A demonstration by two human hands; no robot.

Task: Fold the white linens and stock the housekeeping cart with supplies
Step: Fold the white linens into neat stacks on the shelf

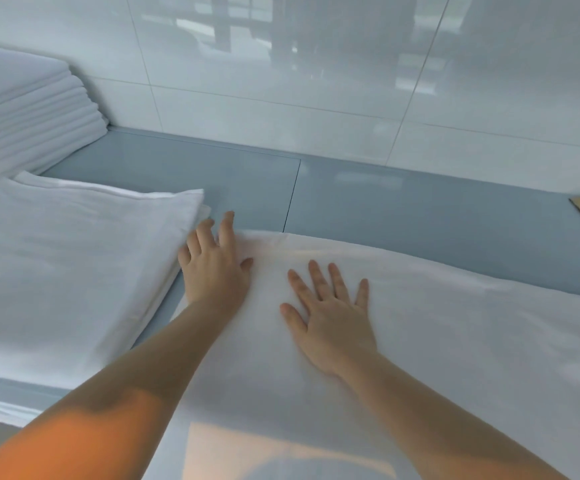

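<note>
I have both hands down on the wide white cotton sheet point(402, 341) spread over the smooth grey-blue worktop point(420, 209). My right hand point(330, 317) lies flat in the middle of the cloth, fingers straight and spread, palm pressing. My left hand point(214, 263) sits at the sheet's far left corner, fingers straight and fanned, thumb resting on the hem; its fingertips reach past the edge toward the bare worktop.

Just left of my left hand lies a folded white linen point(73, 265), and beyond it, further left and back, a tall stack of folded white linens point(28, 109).

I judge the sheet light, limp and thin, with no stiffness to hold a crease unless I press it. On this glossy top it will probably slide, so one palm should anchor while the other pinches a hemmed corner, where the doubled cloth gives firmer purchase.
</note>
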